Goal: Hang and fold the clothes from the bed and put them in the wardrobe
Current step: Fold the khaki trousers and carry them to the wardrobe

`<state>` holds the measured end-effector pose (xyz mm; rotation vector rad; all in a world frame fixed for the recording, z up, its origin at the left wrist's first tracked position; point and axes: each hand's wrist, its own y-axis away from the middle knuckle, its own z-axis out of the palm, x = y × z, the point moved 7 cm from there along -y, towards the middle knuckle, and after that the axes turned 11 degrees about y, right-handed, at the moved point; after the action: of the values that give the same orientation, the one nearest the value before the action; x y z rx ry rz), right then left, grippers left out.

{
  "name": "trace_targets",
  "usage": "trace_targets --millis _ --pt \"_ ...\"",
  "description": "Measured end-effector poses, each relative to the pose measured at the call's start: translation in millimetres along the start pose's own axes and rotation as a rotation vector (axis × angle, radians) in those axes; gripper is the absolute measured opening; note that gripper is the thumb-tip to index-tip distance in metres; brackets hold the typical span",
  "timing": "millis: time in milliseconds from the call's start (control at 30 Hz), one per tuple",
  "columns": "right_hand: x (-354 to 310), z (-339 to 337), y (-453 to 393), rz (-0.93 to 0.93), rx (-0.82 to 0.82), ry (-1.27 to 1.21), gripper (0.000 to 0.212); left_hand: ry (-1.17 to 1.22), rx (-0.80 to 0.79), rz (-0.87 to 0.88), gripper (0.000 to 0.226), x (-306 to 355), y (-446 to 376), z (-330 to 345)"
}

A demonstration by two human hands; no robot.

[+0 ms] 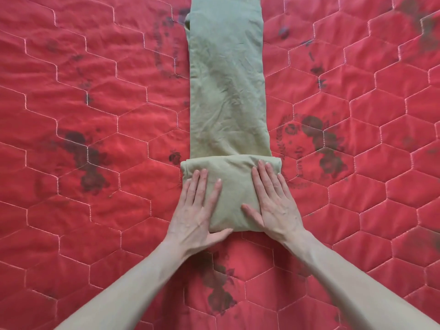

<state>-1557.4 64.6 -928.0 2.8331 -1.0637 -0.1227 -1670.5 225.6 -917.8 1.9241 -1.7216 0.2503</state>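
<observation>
We're mid-fold: left hand [199, 206] and right hand [273, 201], fingers flat, press the folded near end of the olive garment [226, 91] on the red quilted bed [95, 115]. Next we'd fold forward again, edges aligned.

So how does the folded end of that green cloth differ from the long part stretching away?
The folded end is doubled over, thicker and slightly wider, and both hands, left hand and right hand, press flat on it. The long part lies as a single flat strip, creased, untouched, running out of the top of the view. Both are the same olive cloth, lying on the red quilt.
</observation>
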Motion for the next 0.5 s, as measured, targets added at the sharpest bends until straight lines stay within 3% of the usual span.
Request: trace_targets --millis 133,233,400,500 --pt "1 -11 2 -0.067 -0.009 0.015 0.093 -0.207 -0.136 0.116 0.124 3 5 0" --pt "1 -19 12 -0.156 -0.021 0.027 0.1 -0.293 -0.197 0.096 0.122 10 7 5" --pt "7 -23 26 -0.277 -0.17 0.119 0.127 -0.192 -0.17 -0.083 0.09 31 2 7" --pt "15 -34 24 -0.325 -0.227 0.097 0.132 -0.071 -0.254 -0.147 0.093 36 3 -1"
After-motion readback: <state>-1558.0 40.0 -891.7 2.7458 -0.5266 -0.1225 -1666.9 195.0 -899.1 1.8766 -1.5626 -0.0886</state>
